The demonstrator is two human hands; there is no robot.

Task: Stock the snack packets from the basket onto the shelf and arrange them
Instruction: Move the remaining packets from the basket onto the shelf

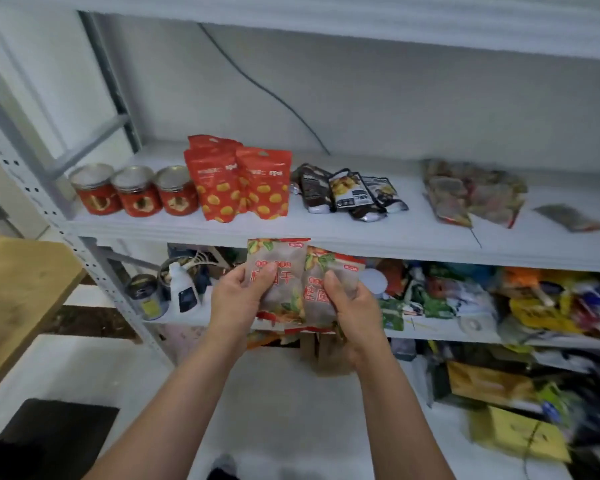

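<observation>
Nearest to me, my two bare forearms reach forward and up. My left hand (238, 301) grips one see-through brownish plastic snack packet with red characters and a fruit print on top (286, 287), with the thumb on its front and the fingers curled behind it. My right hand (354, 310) grips a second packet of the same kind (314, 294) in the same way. The two packets touch side by side, the left one a little higher. Both are upright in the air, just below the front edge of the white middle shelf board (361, 233), so they are not yet on the shelf.

On this shelf much is already done, as I judge it. At the left stand three short red tins with silver lids (137, 192) in a row. Just beside them is a group of red standing pouches with yellow dots (246, 185), then some dark flat packets with a yellow picture (352, 194) lying overlapped. More to the right lies a loose pile of see-through packets (475, 192). They seem the same kind as mine, though this part is blurred. One single flat packet (570, 218) lies apart near the right end.

What is left is to put my two packets up, most probably onto that pile. The pile and the lone packet also need tidying, because they lie uneven. The basket is not in view, so I cannot tell how many packets wait in it. Behind everything, a thin dark cable (264, 90) runs down the grey back wall.
</observation>
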